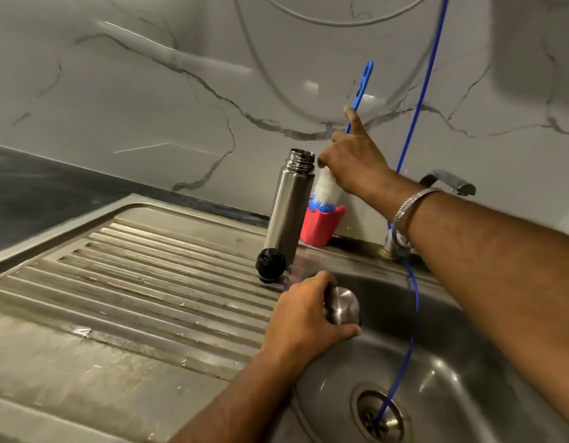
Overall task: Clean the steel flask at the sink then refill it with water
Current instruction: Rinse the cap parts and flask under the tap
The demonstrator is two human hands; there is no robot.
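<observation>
— Head view first: where is the steel flask (288, 203)?
— Upright on the sink's ribbed draining board (148, 282), near the back wall, its threaded mouth uncovered. A black stopper (270, 265) lies on the board just beside its base.
— And the right hand (353, 164)?
— Reaching across the basin (468, 362), its fingers curled round a bottle brush (326, 190) just above the white bristles; the forefinger lies straight along the blue handle, which points up. The brush head sits in a red holder (321, 227) right behind the flask. A metal bracelet (407, 209) circles that wrist.
— The left hand (304, 318)?
— It grips a rounded steel cap (342, 306) at the near edge of the basin, fingers and thumb wrapped round it.
— Anything else?
— A thin blue hose (414, 314) hangs from above and runs down into the drain (380, 417). Part of a tap (449, 182) shows behind the right forearm.
</observation>
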